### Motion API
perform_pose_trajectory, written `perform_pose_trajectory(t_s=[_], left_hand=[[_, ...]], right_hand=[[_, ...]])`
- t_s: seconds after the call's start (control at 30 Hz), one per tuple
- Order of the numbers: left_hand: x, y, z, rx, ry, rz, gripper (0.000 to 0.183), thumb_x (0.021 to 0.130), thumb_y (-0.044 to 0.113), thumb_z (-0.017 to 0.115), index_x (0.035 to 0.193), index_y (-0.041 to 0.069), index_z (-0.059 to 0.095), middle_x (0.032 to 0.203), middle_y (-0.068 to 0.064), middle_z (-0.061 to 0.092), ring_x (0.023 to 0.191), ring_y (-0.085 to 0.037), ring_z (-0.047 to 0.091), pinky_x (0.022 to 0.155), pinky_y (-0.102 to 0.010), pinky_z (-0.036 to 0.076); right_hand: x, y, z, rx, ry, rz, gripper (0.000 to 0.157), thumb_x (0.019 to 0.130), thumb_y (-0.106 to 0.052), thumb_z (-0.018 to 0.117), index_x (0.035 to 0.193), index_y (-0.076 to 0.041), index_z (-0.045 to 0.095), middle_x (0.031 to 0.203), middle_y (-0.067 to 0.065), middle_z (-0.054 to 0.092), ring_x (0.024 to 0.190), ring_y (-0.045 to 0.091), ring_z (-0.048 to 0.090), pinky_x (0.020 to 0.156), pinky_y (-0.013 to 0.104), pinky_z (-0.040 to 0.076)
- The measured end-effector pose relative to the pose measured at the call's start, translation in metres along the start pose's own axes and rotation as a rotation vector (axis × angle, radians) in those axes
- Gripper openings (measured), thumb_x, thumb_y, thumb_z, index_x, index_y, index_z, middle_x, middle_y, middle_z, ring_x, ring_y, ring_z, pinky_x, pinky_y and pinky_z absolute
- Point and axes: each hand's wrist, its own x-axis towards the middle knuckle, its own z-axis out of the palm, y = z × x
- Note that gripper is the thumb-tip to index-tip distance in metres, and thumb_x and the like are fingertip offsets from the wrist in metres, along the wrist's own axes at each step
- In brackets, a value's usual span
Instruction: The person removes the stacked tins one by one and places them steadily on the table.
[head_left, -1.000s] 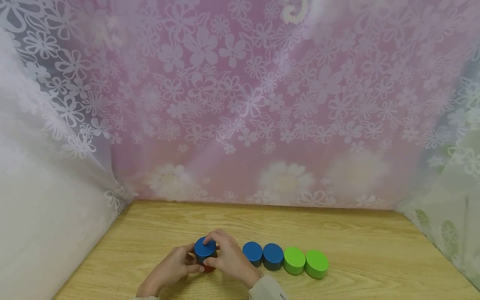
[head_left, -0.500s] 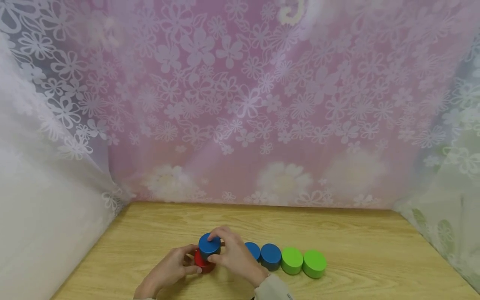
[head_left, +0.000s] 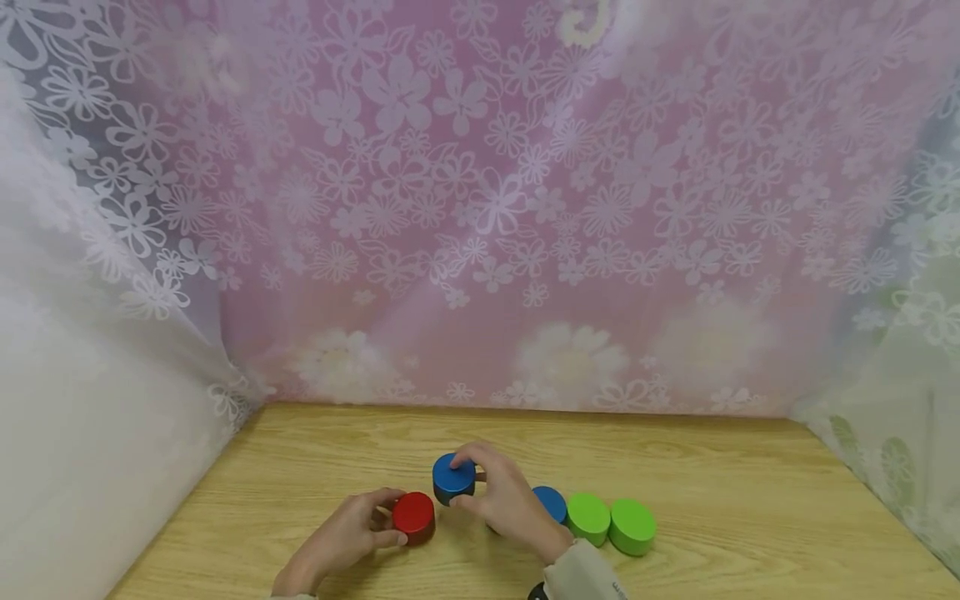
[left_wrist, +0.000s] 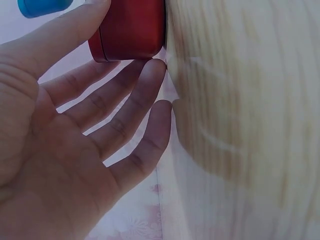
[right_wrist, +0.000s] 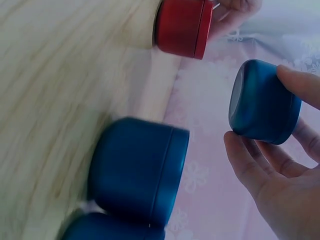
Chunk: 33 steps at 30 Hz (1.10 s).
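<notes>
A red round tin [head_left: 414,515] stands on the wooden table, and my left hand [head_left: 341,537] holds it from the left. In the left wrist view, the thumb and fingertips lie against the red tin's side [left_wrist: 132,30]. To the right and a little farther back, my right hand [head_left: 510,500] pinches a blue round tin [head_left: 453,475] between thumb and fingers. That blue tin [right_wrist: 265,102] hangs in the air, its base off the table in the right wrist view. Another blue tin [head_left: 551,504] is partly covered by the right hand.
Two green tins [head_left: 588,517] stand at the right end of the row. Two blue tins [right_wrist: 137,170] stand side by side in the right wrist view. Floral curtains [head_left: 525,250] enclose the wooden table [head_left: 337,442] at the back and both sides.
My right hand has lifted the blue tin off the top of the red tin and carried it to the right. The left hand has stayed at the red tin, whose top now shows.
</notes>
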Motion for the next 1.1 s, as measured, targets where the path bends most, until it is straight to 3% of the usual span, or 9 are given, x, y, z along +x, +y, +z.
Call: perform_pose_trajectory(t_s=[0.17, 0.4, 0.63, 0.83, 1.1], left_hand=[[-0.001, 0.0, 0.0, -0.002, 0.003, 0.017, 0.052, 0.088, 0.008, 0.081, 0.13, -0.013, 0.058, 0.115, -0.017, 0.068, 0.096, -0.033, 0.068, 0.084, -0.047, 0.057], [-0.002, 0.0, 0.0, 0.004, 0.006, 0.009, 0.053, 0.087, 0.009, 0.081, 0.13, -0.012, 0.058, 0.115, -0.015, 0.068, 0.097, -0.032, 0.068, 0.084, -0.047, 0.057], [-0.003, -0.002, 0.0, 0.004, 0.009, 0.045, 0.052, 0.087, 0.009, 0.081, 0.131, -0.01, 0.059, 0.116, -0.015, 0.068, 0.098, -0.033, 0.067, 0.084, -0.047, 0.057], [-0.001, -0.003, 0.0, -0.001, 0.012, 0.057, 0.052, 0.087, 0.009, 0.081, 0.131, -0.009, 0.059, 0.115, -0.013, 0.069, 0.097, -0.03, 0.067, 0.082, -0.039, 0.058], [-0.004, -0.001, 0.0, -0.002, 0.012, 0.063, 0.052, 0.087, 0.007, 0.081, 0.13, -0.012, 0.058, 0.114, -0.014, 0.069, 0.096, -0.031, 0.068, 0.081, -0.033, 0.057]], right_hand=[[-0.004, 0.0, -0.009, 0.003, -0.001, -0.012, 0.031, 0.085, 0.002, 0.081, 0.109, -0.007, 0.065, 0.125, 0.013, 0.06, 0.118, 0.037, 0.059, 0.091, 0.047, 0.056], [-0.009, 0.004, -0.02, -0.02, 0.035, -0.025, 0.032, 0.084, 0.001, 0.081, 0.11, -0.006, 0.065, 0.126, 0.015, 0.059, 0.118, 0.04, 0.058, 0.09, 0.045, 0.057], [-0.016, 0.009, -0.033, -0.049, 0.059, -0.039, 0.032, 0.083, 0.002, 0.082, 0.109, -0.006, 0.065, 0.124, 0.015, 0.06, 0.116, 0.042, 0.059, 0.089, 0.045, 0.058], [-0.022, 0.016, -0.044, -0.065, 0.081, -0.028, 0.034, 0.082, 0.005, 0.082, 0.109, -0.007, 0.065, 0.122, 0.015, 0.06, 0.115, 0.041, 0.06, 0.088, 0.041, 0.058], [-0.028, 0.02, -0.055, -0.051, 0.079, -0.022, 0.035, 0.081, 0.006, 0.082, 0.108, -0.006, 0.064, 0.12, 0.015, 0.06, 0.114, 0.041, 0.061, 0.088, 0.049, 0.058]])
